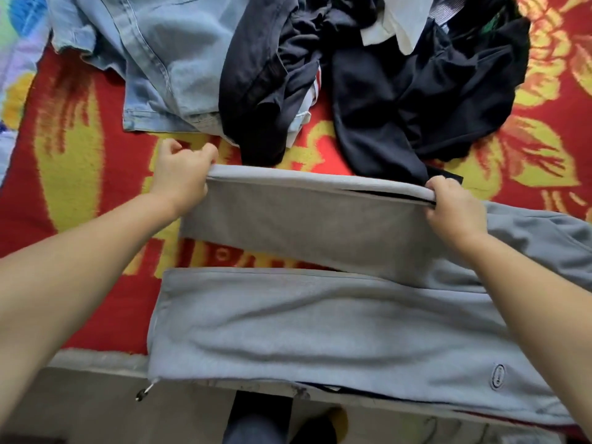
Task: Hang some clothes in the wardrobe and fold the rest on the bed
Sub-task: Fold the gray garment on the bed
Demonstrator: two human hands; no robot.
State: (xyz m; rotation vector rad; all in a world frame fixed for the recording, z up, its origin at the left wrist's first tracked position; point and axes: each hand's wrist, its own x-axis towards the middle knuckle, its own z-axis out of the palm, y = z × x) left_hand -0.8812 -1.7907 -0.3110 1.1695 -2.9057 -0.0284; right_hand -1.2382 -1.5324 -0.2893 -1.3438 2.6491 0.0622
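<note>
Grey sweatpants point(320, 322) lie across the near edge of the bed, one leg flat by the edge, with a small oval logo at its right end. The other leg point(307, 225) is lifted along its far edge. My left hand point(182, 173) pinches that edge at the left end. My right hand point(453, 206) grips the same edge further right. Light blue jeans point(166, 59) lie at the back left. A heap of dark clothes point(400, 91) with a white piece sits at the back middle and right.
The bed carries a red blanket with yellow flowers point(73, 161). Its front edge point(96, 360) runs below the sweatpants, with floor beyond. My legs and feet point(259, 421) show at the bottom. A pale patterned cloth point(16, 43) lies at the far left.
</note>
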